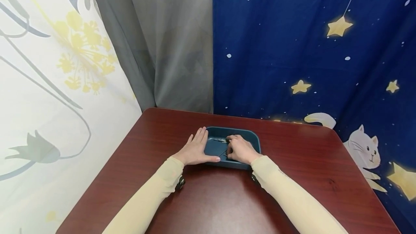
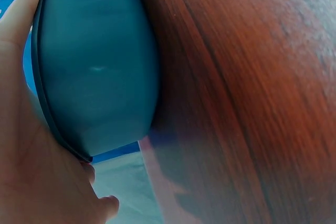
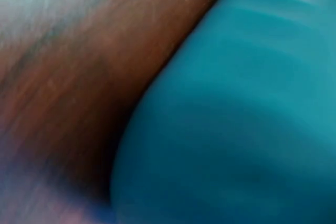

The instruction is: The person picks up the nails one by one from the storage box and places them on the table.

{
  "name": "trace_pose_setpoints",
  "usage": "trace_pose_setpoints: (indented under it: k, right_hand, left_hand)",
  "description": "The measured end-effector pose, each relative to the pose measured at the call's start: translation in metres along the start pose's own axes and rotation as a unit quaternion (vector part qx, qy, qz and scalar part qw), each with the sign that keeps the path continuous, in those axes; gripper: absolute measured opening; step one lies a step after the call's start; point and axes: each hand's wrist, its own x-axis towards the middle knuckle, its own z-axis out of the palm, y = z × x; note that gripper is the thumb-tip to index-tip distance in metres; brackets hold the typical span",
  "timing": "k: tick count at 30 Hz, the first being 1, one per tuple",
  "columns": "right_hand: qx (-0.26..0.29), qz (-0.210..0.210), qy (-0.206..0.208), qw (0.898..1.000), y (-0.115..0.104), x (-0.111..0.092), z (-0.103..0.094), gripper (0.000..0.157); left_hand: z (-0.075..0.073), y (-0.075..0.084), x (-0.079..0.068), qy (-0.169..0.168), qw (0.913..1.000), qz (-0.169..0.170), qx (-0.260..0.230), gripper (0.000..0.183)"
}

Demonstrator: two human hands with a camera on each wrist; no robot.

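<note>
A shallow dark blue tray (image 1: 216, 146) lies on the table, with several thin metal pieces inside it. My left hand (image 1: 195, 151) spans the tray's left end, fingers straight along the rim and thumb at the front edge. In the left wrist view the thumb (image 2: 23, 17) touches the rim of the tray (image 2: 97, 77). My right hand (image 1: 240, 149) reaches into the tray's right half with bent fingers, close over the metal pieces (image 1: 221, 140). I cannot tell whether the fingertips hold one. Only the blurred outer wall of the tray (image 3: 226, 129) shows in the right wrist view, without the hand.
The reddish-brown wooden table (image 1: 208, 201) has rounded far corners. Behind it hang a grey curtain (image 1: 182, 46) and a dark blue one (image 1: 260, 46) with stars. A white patterned curtain (image 1: 39, 82) hangs along the left side.
</note>
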Motion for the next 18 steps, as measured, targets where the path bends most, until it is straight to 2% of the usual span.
trace_pose_setpoints:
  k: [6, 13, 18]
  right_hand:
    - [0.004, -0.012, 0.018, 1.000, 0.002, -0.006, -0.012, 0.018]
    - [-0.010, -0.054, 0.059, 0.997, 0.007, -0.017, -0.027, 0.017]
    - [-0.023, -0.084, 0.082, 0.993, 0.013, -0.029, -0.036, 0.017]
  left_hand:
    - [0.000, -0.001, 0.000, -0.003, 1.0000, 0.006, 0.004, 0.126]
    - [-0.001, -0.002, 0.001, 0.009, 0.9999, 0.009, 0.005, 0.126]
    - [-0.002, -0.002, 0.001, 0.000, 0.9999, 0.013, 0.009, 0.125]
